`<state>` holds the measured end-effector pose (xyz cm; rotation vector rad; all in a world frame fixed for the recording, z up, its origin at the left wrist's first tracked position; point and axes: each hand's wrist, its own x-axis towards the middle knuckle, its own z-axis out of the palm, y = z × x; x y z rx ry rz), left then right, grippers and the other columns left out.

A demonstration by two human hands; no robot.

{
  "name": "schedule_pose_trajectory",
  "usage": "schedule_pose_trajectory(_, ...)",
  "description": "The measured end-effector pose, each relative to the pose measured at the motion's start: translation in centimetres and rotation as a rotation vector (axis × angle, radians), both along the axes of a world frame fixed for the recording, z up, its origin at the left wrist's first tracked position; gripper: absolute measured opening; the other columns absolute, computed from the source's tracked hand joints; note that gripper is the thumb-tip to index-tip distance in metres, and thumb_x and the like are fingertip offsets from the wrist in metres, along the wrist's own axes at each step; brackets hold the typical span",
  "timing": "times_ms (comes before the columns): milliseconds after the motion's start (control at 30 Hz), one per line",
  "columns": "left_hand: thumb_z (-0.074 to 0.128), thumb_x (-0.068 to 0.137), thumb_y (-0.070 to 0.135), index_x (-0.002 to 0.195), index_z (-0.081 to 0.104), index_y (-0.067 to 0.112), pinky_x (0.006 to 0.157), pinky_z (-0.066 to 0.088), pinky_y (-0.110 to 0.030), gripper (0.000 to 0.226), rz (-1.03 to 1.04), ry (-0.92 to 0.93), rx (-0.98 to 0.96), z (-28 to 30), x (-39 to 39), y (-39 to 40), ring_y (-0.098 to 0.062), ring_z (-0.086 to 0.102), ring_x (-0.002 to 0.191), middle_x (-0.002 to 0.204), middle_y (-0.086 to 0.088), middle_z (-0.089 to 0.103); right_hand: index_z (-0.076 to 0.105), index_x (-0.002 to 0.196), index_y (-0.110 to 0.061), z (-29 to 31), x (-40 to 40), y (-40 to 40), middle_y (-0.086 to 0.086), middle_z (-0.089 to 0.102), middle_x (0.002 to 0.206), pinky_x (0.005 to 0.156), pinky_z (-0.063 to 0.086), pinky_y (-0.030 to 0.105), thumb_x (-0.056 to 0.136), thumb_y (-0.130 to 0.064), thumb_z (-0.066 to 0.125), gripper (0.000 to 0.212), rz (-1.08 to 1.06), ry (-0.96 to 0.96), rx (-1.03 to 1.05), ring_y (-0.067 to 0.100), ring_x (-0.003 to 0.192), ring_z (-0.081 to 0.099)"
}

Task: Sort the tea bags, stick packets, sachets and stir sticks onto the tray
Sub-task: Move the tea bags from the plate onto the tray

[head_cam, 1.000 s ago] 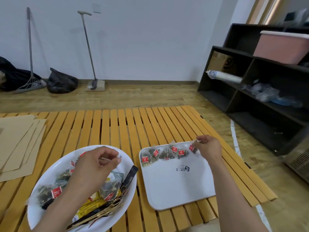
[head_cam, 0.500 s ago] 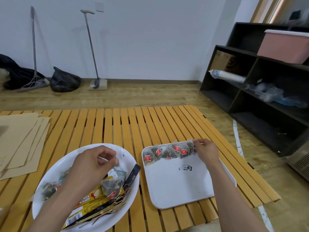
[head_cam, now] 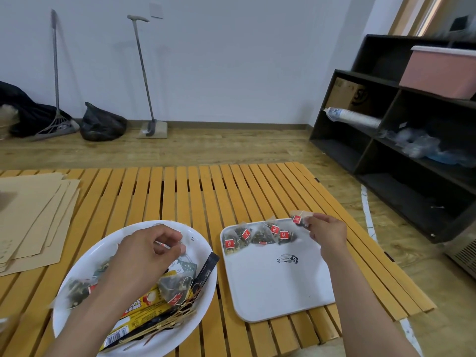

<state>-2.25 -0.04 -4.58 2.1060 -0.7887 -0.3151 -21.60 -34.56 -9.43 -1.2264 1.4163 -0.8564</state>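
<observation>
Pinching a tea bag (head_cam: 300, 218) by its red tag, the right hand (head_cam: 326, 231) holds it just over the far right corner of the white tray (head_cam: 278, 284), fingers closed tight on it. Four more tea bags (head_cam: 260, 235) already sit in a row along the tray's far edge, touching each other. Just left of the tray is a white bowl (head_cam: 77, 328) with the rest of the stuff: loose tea bags, yellow stick packets (head_cam: 144, 307), a black stick packet (head_cam: 206, 269) leaning on the rim nearest the tray, and thin stir sticks (head_cam: 164, 323). The left hand (head_cam: 144, 256) hovers over the bowl, fingertips pinched on something small, can't tell what exactly
</observation>
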Motion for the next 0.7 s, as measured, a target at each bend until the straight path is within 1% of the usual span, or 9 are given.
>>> schedule_pose_trajectory(67,0.08,0.083,0.034,0.087,0.072,0.04,0.077,0.059,-0.038,0.012,0.002,-0.008,0.006,-0.1,0.0,0.0,0.008,0.067,0.071,0.081,0.032,0.07,0.071,0.09,-0.002,-0.6,-0.2,-0.1,0.014,0.067,0.069,0.054,0.044,0.029,0.084,-0.006,0.074,0.007,0.039,0.007,0.065,0.023,0.057,0.053)
schedule_pose_trajectory(133,0.08,0.083,0.035,0.087,0.072,0.04,0.077,0.059,-0.038,0.011,0.004,-0.018,0.013,-0.1,0.0,0.0,0.009,0.066,0.072,0.083,0.034,0.07,0.072,0.096,-0.001,-1.0,-0.2,-0.2,0.01,0.069,0.067,0.059,0.046,0.032,0.085,-0.016,0.075,0.019,0.066,0.131,0.01,0.024,0.062,0.06)
schedule_pose_trajectory(200,0.08,0.083,0.035,0.087,0.071,0.042,0.076,0.059,-0.038,0.012,0.006,-0.029,0.018,-0.1,0.0,0.0,0.01,0.065,0.073,0.083,0.035,0.069,0.068,0.113,-0.008,-0.9,-0.4,-0.2,0.009,0.076,0.084,0.073,0.052,0.035,0.087,-0.026,0.074,0.033,0.071,0.307,-0.115,0.026,0.082,0.071)
schedule_pose_trajectory(233,0.079,0.083,0.035,0.087,0.07,0.042,0.076,0.059,-0.037,0.012,0.007,-0.034,0.021,-0.1,0.0,0.0,0.011,0.065,0.073,0.083,0.036,0.068,0.067,0.118,-0.011,-0.6,-0.5,-0.2,0.009,0.076,0.095,0.078,0.054,0.036,0.088,-0.028,0.073,0.035,0.072,0.361,-0.168,0.027,0.089,0.071)
schedule_pose_trajectory(300,0.079,0.084,0.035,0.087,0.07,0.043,0.075,0.059,-0.036,0.013,0.007,-0.042,0.027,-0.1,0.0,0.0,0.011,0.065,0.073,0.083,0.037,0.068,0.067,0.119,-0.014,-0.1,-0.4,0.1,0.007,0.074,0.105,0.08,0.055,0.036,0.089,-0.025,0.072,0.032,0.109,0.351,-0.239,0.027,0.094,0.07)
schedule_pose_trajectory(367,0.079,0.084,0.035,0.087,0.07,0.043,0.075,0.059,-0.036,0.012,0.002,-0.047,0.03,-0.2,0.0,0.0,0.011,0.065,0.072,0.082,0.037,0.068,0.07,0.114,-0.016,0.0,-0.2,0.4,0.005,0.072,0.106,0.075,0.053,0.033,0.088,-0.023,0.075,0.027,0.187,0.331,-0.285,0.025,0.095,0.067)
schedule_pose_trajectory(467,0.079,0.083,0.035,0.086,0.07,0.042,0.075,0.059,-0.036,0.012,0.003,-0.053,0.029,-0.3,0.1,0.1,0.008,0.067,0.071,0.082,0.035,0.069,0.073,0.106,-0.021,-0.2,-0.1,0.9,0.0,0.067,0.104,0.057,0.043,0.025,0.085,-0.026,0.081,0.023,0.27,0.466,-0.28,0.021,0.09,0.065)
schedule_pose_trajectory(600,0.08,0.083,0.035,0.085,0.071,0.041,0.073,0.059,-0.034,0.011,0.009,-0.058,0.023,-0.3,0.2,0.1,0.007,0.067,0.07,0.079,0.031,0.07,0.077,0.099,-0.017,-1.0,-0.5,0.3,0.005,0.074,0.084,0.055,0.042,0.025,0.089,-0.022,0.072,0.012,0.184,0.49,-0.219,0.025,0.074,0.064)
schedule_pose_trajectory(700,0.08,0.083,0.034,0.086,0.071,0.038,0.074,0.059,-0.034,0.01,0.015,-0.065,0.025,-0.3,0.2,0.0,0.002,0.069,0.072,0.079,0.023,0.073,0.078,0.101,-0.017,-1.2,-0.6,-0.1,0.009,0.075,0.078,0.055,0.043,0.026,0.09,-0.023,0.067,0.017,0.153,0.466,-0.202,0.026,0.07,0.064)
